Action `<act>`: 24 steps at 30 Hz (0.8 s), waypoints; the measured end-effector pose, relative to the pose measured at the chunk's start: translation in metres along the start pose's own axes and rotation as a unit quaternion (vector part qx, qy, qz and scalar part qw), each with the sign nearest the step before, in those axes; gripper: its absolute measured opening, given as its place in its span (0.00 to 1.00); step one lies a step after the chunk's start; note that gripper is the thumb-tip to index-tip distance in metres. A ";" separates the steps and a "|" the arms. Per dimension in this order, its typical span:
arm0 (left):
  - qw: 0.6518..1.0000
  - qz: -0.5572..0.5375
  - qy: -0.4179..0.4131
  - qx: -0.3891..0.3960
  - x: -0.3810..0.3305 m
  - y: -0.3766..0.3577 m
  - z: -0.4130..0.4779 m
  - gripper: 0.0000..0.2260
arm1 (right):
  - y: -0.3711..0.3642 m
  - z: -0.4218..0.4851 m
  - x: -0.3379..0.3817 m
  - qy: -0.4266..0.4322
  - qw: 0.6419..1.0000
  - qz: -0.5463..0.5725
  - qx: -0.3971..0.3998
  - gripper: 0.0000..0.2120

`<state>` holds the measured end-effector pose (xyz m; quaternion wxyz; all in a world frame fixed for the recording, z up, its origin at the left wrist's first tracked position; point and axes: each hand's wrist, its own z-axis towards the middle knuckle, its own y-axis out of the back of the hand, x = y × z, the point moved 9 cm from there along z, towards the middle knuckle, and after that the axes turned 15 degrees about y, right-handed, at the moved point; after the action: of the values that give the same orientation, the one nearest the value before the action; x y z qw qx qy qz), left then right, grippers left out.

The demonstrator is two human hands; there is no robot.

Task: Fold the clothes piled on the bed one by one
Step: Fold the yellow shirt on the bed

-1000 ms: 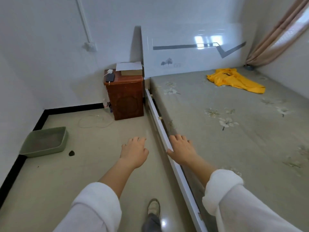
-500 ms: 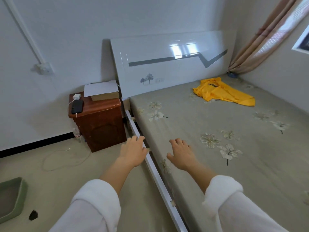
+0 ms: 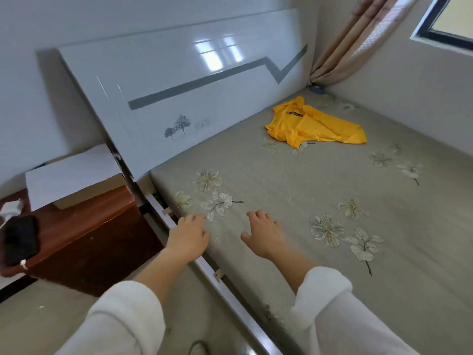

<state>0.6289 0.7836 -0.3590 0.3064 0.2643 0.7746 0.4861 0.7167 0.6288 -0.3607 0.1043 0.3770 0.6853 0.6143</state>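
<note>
A crumpled yellow shirt (image 3: 314, 125) lies on the far side of the bed (image 3: 294, 180), near the headboard and the curtain corner. The bed has a grey-green cover with pale flower prints. My left hand (image 3: 190, 235) hovers at the bed's near edge, palm down, fingers apart and empty. My right hand (image 3: 263, 233) is stretched out over the cover beside it, also spread and holding nothing. Both hands are far short of the shirt. White sleeves cover both forearms.
A white glossy headboard (image 3: 179, 93) stands behind the bed. At the left is a brown nightstand (image 3: 84, 226) with a box, a sheet of white paper (image 3: 71, 172) and a black phone (image 3: 20, 239). A curtain (image 3: 358, 39) and window fill the right corner.
The view has swung right and closer to the bed. Both hands have moved from over the floor and bed rail to over the bed's near edge. The shirt has not moved.
</note>
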 end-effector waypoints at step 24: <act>0.980 0.110 -0.138 0.088 -0.139 -0.069 0.460 0.18 | -0.028 0.331 -0.249 -0.240 0.966 0.094 0.007 0.25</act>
<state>1.0512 0.9299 -0.5484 0.3304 0.4385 0.7306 0.4059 1.0797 0.7218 -0.5401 0.2044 0.5768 0.6060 0.5083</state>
